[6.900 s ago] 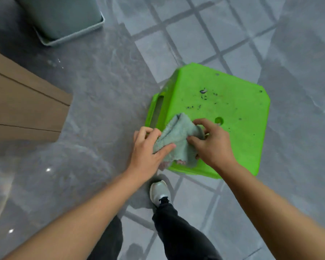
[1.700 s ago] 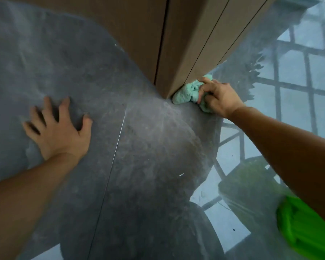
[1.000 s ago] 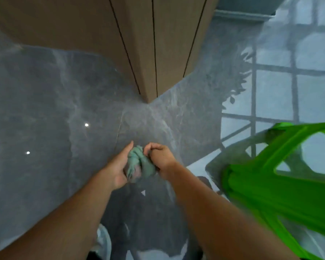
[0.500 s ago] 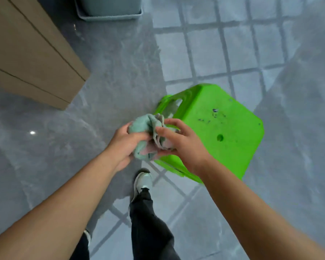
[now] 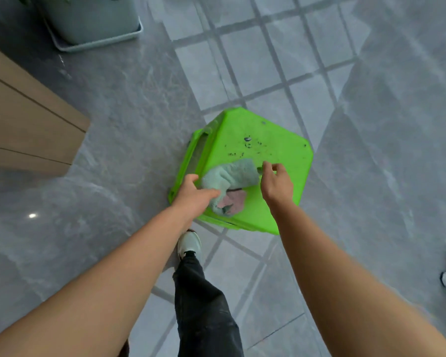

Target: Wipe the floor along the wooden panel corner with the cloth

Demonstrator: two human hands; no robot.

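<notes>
Seemingly, cloth (image 5: pixel 229 177) crosswise between hands.

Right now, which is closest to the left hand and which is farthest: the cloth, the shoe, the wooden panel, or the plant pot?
From the left hand:
1. Cloth, touching it, on the green stool.
2. Shoe, just below the hand.
3. Wooden panel, off to the left.
4. Plant pot, far up in the top left corner.

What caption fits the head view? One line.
Both hands, left hand and right hand, lay the cloth on the green stool.
</notes>
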